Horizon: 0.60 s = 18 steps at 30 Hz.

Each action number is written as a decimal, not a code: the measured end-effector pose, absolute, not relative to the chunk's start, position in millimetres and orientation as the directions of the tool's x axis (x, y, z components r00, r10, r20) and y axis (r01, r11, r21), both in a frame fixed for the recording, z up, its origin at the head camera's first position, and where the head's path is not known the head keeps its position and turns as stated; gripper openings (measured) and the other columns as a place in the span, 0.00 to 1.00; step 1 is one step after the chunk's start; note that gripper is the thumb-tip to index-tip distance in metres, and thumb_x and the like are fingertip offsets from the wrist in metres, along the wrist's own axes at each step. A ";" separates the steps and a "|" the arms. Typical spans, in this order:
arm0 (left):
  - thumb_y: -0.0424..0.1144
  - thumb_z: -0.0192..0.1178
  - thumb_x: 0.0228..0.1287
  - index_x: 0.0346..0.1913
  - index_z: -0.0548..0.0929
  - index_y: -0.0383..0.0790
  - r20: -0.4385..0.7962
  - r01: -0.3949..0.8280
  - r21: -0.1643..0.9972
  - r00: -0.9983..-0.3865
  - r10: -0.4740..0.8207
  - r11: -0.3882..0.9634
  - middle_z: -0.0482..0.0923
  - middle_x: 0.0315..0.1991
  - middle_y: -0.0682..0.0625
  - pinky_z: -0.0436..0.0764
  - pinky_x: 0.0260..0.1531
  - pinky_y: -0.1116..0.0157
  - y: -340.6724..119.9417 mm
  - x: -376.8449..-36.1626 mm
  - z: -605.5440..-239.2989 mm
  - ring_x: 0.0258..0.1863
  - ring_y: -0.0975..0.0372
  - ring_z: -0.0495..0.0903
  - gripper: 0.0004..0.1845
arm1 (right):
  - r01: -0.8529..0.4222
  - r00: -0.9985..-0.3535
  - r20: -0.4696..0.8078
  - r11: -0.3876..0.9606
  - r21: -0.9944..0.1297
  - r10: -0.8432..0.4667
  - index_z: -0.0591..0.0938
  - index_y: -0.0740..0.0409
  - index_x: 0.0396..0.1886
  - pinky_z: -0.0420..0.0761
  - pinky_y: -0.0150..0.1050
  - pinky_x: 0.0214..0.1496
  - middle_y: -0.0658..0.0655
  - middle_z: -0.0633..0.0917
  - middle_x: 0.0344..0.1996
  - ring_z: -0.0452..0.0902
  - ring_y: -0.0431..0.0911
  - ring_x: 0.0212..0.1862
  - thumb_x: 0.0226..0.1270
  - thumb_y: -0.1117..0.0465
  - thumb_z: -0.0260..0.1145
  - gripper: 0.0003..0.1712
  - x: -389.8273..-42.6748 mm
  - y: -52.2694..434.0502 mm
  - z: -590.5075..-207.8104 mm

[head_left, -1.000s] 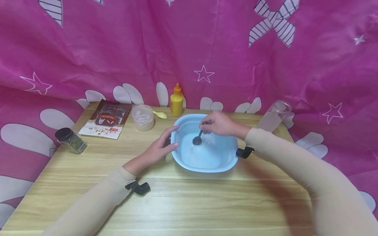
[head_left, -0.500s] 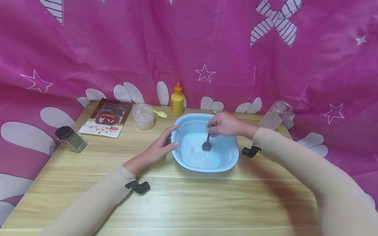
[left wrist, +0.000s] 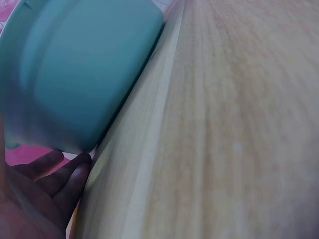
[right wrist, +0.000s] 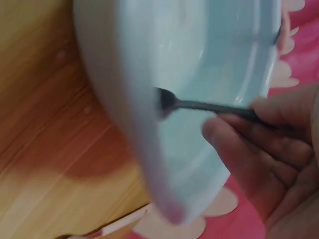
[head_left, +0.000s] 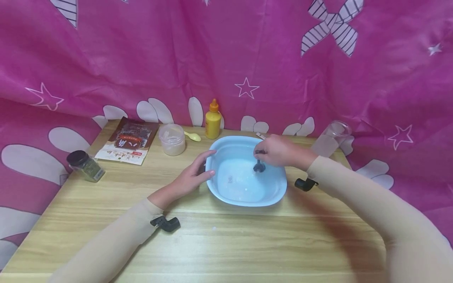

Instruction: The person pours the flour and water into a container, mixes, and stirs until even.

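A light blue plastic basin [head_left: 244, 198] sits on the wooden table, with glints of what looks like clear liquid inside. My left hand [head_left: 187, 179] rests against its left side, thumb and index finger at the rim; in the left wrist view its other fingers [left wrist: 60, 181] lie extended near the basin's lower wall. Over the basin's right part, my right hand [head_left: 277, 151] pinches a small black spoon [head_left: 259, 168] by its handle, bowl down inside the basin. The right wrist view shows the spoon's thin handle [right wrist: 214, 107] between thumb and fingers; the near rim hides part of the bowl.
Behind the basin stand a yellow bottle [head_left: 212, 125] and a clear tub [head_left: 172, 143], with a yellow spoon [head_left: 193, 136] beside it. Left are a brown-and-white packet [head_left: 129, 143] and a black-lidded jar [head_left: 86, 167]. A clear cup [head_left: 327, 141] with cloudy contents stands right, near the pink curtain [head_left: 276, 51].
My right hand has moved the black spoon rightward through the basin, first toward the front and then slightly back. The left hand has stayed at the basin's left side.
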State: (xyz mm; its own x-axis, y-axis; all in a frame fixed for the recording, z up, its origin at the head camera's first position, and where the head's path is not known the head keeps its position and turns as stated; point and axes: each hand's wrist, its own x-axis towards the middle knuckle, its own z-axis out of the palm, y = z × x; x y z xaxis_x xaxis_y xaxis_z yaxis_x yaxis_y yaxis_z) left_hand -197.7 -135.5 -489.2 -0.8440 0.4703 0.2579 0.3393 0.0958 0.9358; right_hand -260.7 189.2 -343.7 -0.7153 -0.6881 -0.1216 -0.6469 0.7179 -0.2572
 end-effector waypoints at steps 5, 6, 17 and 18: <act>0.35 0.61 0.84 0.88 0.60 0.47 0.257 0.342 0.933 -0.846 0.467 0.107 0.60 0.86 0.34 0.76 0.75 0.40 -135.1 -198.3 -490.2 0.80 0.36 0.69 0.37 | -0.646 -0.660 -0.155 0.661 -0.381 -0.735 0.95 0.56 0.44 0.70 0.56 0.84 0.47 0.92 0.29 0.86 0.38 0.32 0.79 0.62 0.72 0.06 -253.9 183.3 -342.1; 0.35 0.61 0.84 0.88 0.60 0.47 0.256 0.342 0.933 -0.846 0.467 0.109 0.60 0.86 0.34 0.76 0.75 0.40 -134.9 -198.3 -490.0 0.80 0.36 0.69 0.37 | -0.638 -0.666 -0.143 0.659 -0.398 -0.732 0.95 0.56 0.44 0.72 0.54 0.82 0.47 0.92 0.28 0.86 0.38 0.31 0.79 0.62 0.72 0.06 -255.1 183.4 -343.6; 0.34 0.61 0.84 0.88 0.59 0.47 0.245 0.325 0.941 -0.847 0.472 0.095 0.60 0.86 0.35 0.77 0.74 0.41 -135.6 -197.1 -487.9 0.80 0.36 0.70 0.38 | -0.582 -0.780 -0.033 0.745 -0.326 -0.624 0.95 0.62 0.50 0.83 0.39 0.35 0.51 0.92 0.34 0.80 0.45 0.33 0.77 0.64 0.75 0.09 -270.6 195.1 -353.5; 0.34 0.61 0.84 0.88 0.59 0.47 0.246 0.325 0.941 -0.847 0.472 0.093 0.60 0.86 0.35 0.77 0.74 0.41 -135.9 -197.2 -487.7 0.80 0.36 0.69 0.38 | -0.587 -0.775 -0.043 0.742 -0.325 -0.631 0.95 0.62 0.49 0.82 0.39 0.34 0.50 0.91 0.33 0.79 0.44 0.32 0.77 0.64 0.75 0.08 -269.9 195.7 -352.7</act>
State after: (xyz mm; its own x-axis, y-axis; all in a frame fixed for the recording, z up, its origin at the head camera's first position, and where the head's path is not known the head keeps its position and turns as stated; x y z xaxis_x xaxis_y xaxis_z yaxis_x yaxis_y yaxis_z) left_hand -197.2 -135.9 -487.7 -0.8465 0.4721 0.2459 0.3252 0.0929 0.9411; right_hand -269.9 195.7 -352.7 -0.7745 -0.6311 -0.0428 -0.5866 0.7419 -0.3248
